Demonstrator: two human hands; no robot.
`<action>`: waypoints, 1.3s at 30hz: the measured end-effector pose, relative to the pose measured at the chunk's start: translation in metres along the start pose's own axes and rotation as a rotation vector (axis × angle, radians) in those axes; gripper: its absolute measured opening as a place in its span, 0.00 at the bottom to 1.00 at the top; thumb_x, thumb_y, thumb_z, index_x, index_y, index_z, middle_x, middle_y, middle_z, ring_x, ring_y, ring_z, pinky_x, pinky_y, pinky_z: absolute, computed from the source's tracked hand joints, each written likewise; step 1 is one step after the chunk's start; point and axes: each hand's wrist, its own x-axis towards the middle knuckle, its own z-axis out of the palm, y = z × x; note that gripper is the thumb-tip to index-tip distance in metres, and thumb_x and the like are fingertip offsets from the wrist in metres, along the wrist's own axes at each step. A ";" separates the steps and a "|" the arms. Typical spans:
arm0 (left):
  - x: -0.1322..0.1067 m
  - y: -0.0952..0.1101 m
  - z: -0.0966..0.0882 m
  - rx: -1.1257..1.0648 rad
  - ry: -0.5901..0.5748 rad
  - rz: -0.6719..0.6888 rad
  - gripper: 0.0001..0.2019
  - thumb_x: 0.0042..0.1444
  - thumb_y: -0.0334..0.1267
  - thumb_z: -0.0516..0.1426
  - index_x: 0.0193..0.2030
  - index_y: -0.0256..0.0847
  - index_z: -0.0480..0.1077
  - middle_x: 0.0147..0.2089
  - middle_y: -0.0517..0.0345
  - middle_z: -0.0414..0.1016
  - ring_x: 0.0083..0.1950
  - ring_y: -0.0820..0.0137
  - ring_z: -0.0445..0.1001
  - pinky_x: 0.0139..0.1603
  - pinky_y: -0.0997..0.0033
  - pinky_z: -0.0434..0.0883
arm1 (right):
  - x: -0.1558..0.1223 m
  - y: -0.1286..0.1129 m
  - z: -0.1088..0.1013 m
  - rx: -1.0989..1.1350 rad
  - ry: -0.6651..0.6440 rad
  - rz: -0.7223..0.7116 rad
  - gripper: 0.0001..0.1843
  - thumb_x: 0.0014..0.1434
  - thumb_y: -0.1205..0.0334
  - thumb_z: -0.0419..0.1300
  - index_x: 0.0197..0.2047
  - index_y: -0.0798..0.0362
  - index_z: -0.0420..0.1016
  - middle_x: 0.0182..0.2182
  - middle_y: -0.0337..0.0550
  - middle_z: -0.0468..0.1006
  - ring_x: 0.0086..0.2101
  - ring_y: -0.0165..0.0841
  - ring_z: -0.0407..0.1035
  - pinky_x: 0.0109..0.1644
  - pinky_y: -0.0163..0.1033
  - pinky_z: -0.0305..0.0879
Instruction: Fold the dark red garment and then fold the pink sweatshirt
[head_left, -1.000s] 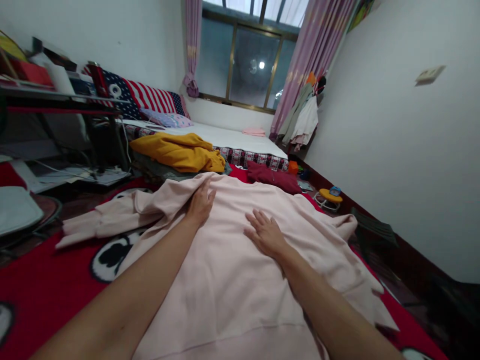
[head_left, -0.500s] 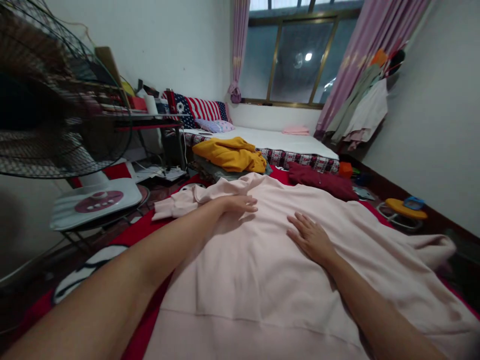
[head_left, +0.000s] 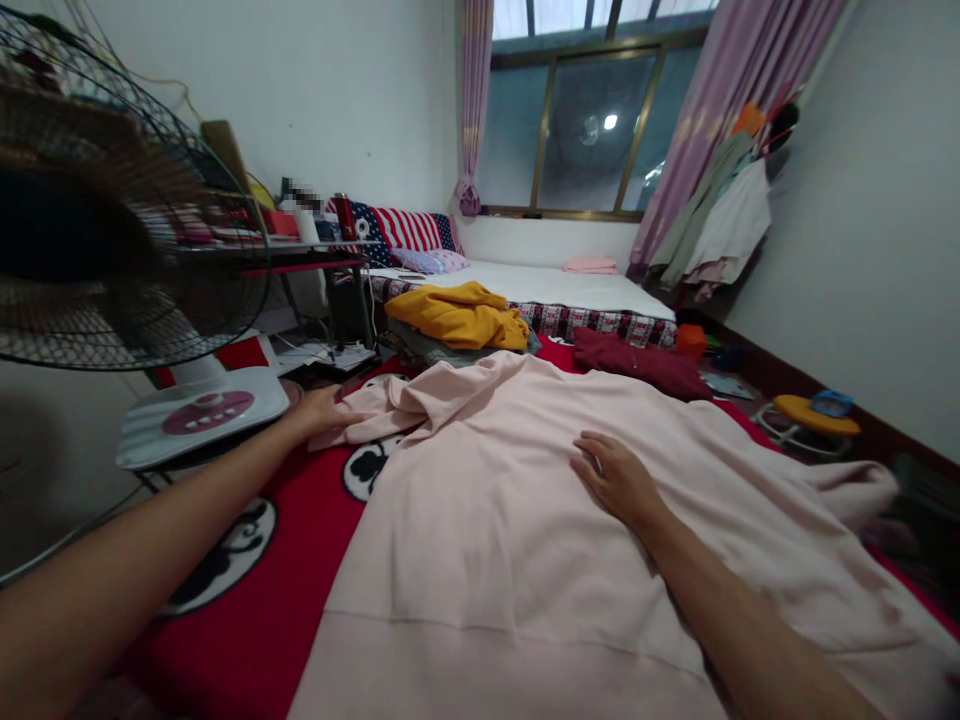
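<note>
- Surface: red blanket [head_left: 247,640] w/ black-and-white cartoon patches, spread flat; 3 patches visible at left, one partly under the cloth.
- Room: small bedroom, white walls, 1 window [head_left: 592,130] w/ dark glass, 2 pink curtains either side.
- 1 bed [head_left: 577,290] under the window, white top, patterned edge; striped star pillow + lilac pillow at its head, small pink folded piece near the far end.
- 1 pink garment [head_left: 510,540] lies over the blanket, takes up centre and right of view; 1 sleeve [head_left: 375,405] bunched out to the left, another trailing off at right.
- Left hand [head_left: 322,408]: at the cuff end of the left sleeve, touching it; fingers curled round the cloth edge, looks like a light pinch, but can't tell how tight.
- Right hand [head_left: 616,478]: palm down on the garment's middle, fingers [head_left: 592,440] slightly spread, flat, pressing, not gripping.
- 1 yellow garment [head_left: 461,315] heaped beyond the pink one, at the foot of the bed.
- 1 dark red garment [head_left: 637,362] crumpled just right of it.
- 1 standing fan [head_left: 112,250] close at left, cage big in view, white base w/ pink control panel near the left hand.
- 1 bench [head_left: 300,255] behind the fan, cluttered on top; items too small to tell.
- Clothes hang at the right curtain; 1 yellow stool [head_left: 814,415] by the right wall.
</note>
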 end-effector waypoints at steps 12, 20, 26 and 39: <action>0.062 0.142 -0.155 0.290 0.030 -0.073 0.27 0.55 0.52 0.53 0.28 0.22 0.74 0.47 0.45 0.78 0.59 0.44 0.67 0.55 0.55 0.67 | -0.005 -0.015 -0.013 0.091 0.069 -0.127 0.13 0.64 0.63 0.50 0.41 0.50 0.78 0.46 0.45 0.78 0.44 0.35 0.73 0.49 0.37 0.68; -0.005 0.318 -0.167 -0.813 0.039 0.971 0.25 0.61 0.44 0.53 0.61 0.33 0.64 0.73 0.47 0.47 0.70 0.60 0.54 0.59 0.63 0.63 | -0.007 -0.011 -0.014 0.056 -0.039 -0.076 0.18 0.64 0.55 0.52 0.52 0.53 0.75 0.54 0.50 0.74 0.52 0.40 0.69 0.56 0.43 0.67; -0.057 0.240 -0.072 -0.420 -0.151 0.914 0.48 0.45 0.49 0.64 0.70 0.37 0.51 0.71 0.43 0.54 0.70 0.53 0.54 0.70 0.59 0.53 | -0.010 -0.009 -0.009 0.104 -0.114 0.066 0.27 0.64 0.47 0.52 0.63 0.47 0.66 0.59 0.46 0.70 0.62 0.44 0.58 0.68 0.55 0.50; -0.135 0.132 -0.077 -0.107 -0.740 0.444 0.11 0.45 0.40 0.56 0.34 0.38 0.74 0.32 0.55 0.76 0.33 0.65 0.74 0.29 0.74 0.65 | 0.030 -0.033 -0.016 0.876 0.062 0.669 0.16 0.58 0.51 0.56 0.35 0.54 0.77 0.37 0.48 0.81 0.49 0.47 0.71 0.59 0.52 0.64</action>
